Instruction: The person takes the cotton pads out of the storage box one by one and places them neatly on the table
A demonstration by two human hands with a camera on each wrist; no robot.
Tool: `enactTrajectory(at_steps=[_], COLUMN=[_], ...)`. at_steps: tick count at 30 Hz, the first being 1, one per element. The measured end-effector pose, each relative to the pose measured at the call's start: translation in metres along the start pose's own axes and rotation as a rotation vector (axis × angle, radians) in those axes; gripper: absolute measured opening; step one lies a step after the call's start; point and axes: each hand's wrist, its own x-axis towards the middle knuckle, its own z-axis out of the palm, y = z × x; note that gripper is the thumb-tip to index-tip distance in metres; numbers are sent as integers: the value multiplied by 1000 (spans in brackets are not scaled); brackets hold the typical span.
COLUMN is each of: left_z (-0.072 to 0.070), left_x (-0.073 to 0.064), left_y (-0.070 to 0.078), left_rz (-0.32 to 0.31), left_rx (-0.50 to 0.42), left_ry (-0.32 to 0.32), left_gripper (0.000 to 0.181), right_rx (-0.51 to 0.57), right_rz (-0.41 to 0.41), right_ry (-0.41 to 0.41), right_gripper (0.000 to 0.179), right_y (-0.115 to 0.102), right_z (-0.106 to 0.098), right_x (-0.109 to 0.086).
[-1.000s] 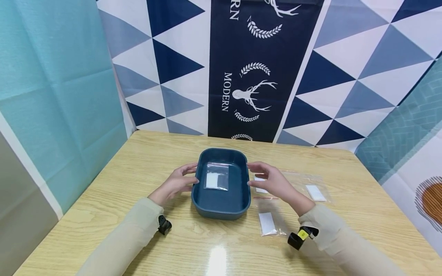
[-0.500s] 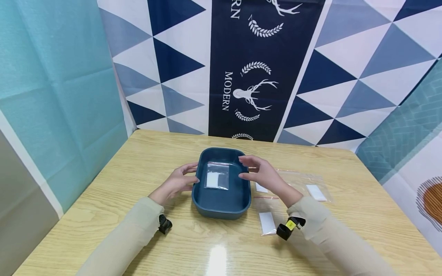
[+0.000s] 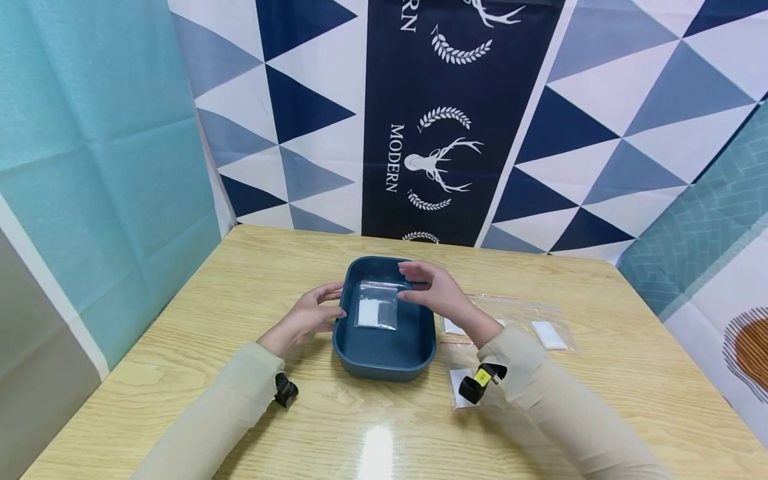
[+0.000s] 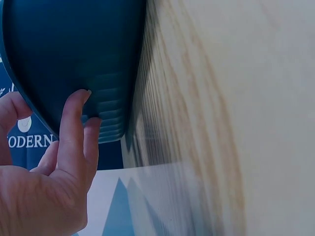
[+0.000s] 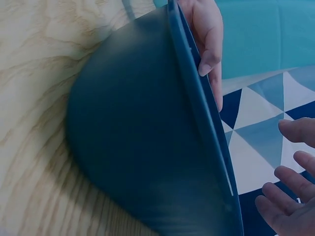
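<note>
A dark blue, rounded rectangular plastic box (image 3: 384,350) stands on the table. Inside it lies a small clear zip bag (image 3: 387,313) with a white piece in it. My left hand (image 3: 309,315) holds the box's left wall, its thumb at the rim and its fingertips (image 4: 78,98) against the outer side in the left wrist view. Over the box's right rim hovers my right hand (image 3: 435,290), fingers spread and loosely bent, with nothing between them; the right wrist view shows these fingers (image 5: 290,182) apart from the rim.
Right of the box lie more clear zip bags with white pieces: one far right (image 3: 547,335), one nearer the front (image 3: 457,387) partly behind the right wrist camera (image 3: 474,390). Another is partly hidden by the right forearm. Patterned cloth (image 3: 318,133) hangs behind the wooden table (image 3: 324,427).
My right hand has moved left, from beside the box's right wall to above its inside. My left hand, the box and the bag in it have stayed where they were.
</note>
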Motion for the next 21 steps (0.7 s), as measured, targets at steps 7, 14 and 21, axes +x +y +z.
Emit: enactTrajectory(at_steps=[7, 14, 21], left_z=[0, 1, 0], left_x=[-1, -1, -2], left_y=[2, 2, 2], left_rz=[-3, -6, -6], left_rx=[5, -5, 0], left_ry=[0, -1, 3], left_gripper=[61, 62, 62], right_rx=[9, 18, 19], right_rz=[2, 38, 54], right_ry=[3, 0, 5], right_gripper=[55, 55, 54], right_y=[-5, -6, -6], right_z=[3, 8, 12], right_x=[11, 19, 29])
